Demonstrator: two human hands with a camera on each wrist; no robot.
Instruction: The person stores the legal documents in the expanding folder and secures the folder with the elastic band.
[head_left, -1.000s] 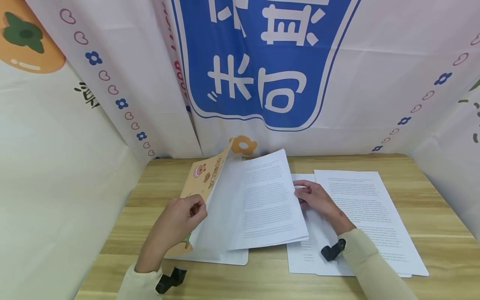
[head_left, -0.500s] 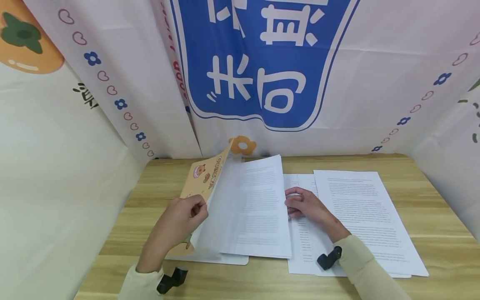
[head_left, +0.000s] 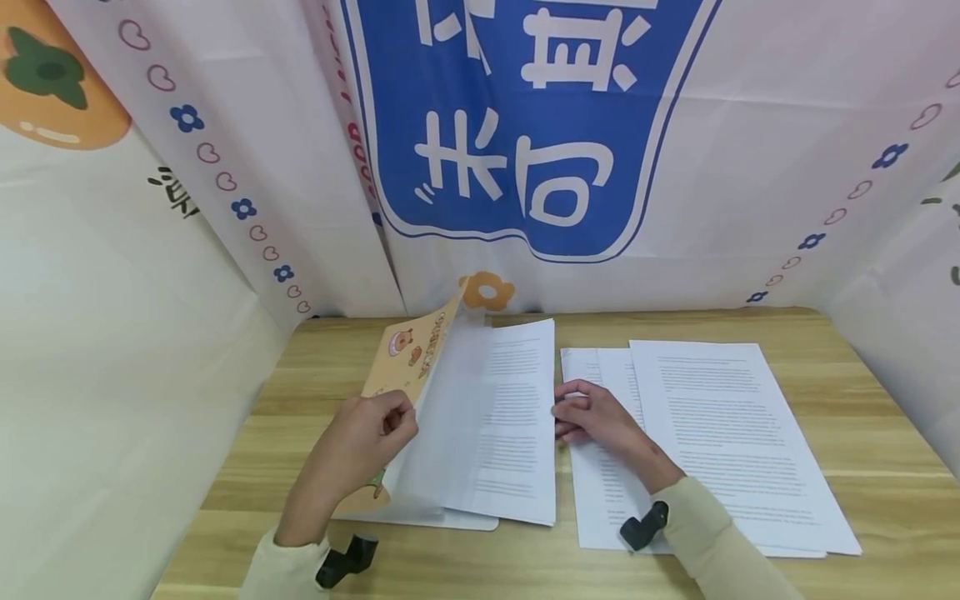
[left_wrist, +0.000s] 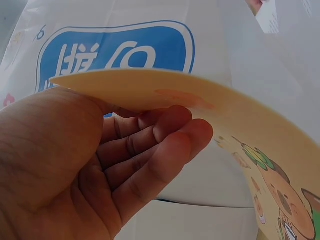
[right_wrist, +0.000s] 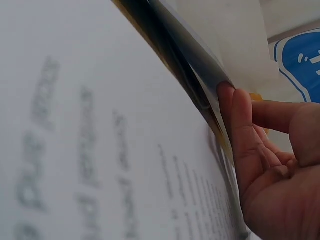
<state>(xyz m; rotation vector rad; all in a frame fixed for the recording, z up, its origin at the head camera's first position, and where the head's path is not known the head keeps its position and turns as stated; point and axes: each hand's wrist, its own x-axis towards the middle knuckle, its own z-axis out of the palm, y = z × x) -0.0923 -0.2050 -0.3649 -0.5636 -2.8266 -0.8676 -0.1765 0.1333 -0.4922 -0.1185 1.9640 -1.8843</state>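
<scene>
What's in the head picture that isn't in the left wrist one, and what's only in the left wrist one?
Only the head view: both sleeves and the orange flower.
Only the left wrist view: the palm of the left hand.
Both: that hand, the folder cover and the blue sign.

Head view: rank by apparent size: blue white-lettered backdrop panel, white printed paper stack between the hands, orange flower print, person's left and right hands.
1. Blue panel
2. Paper stack
3. Left hand and right hand: look alike
4. Flower print
</scene>
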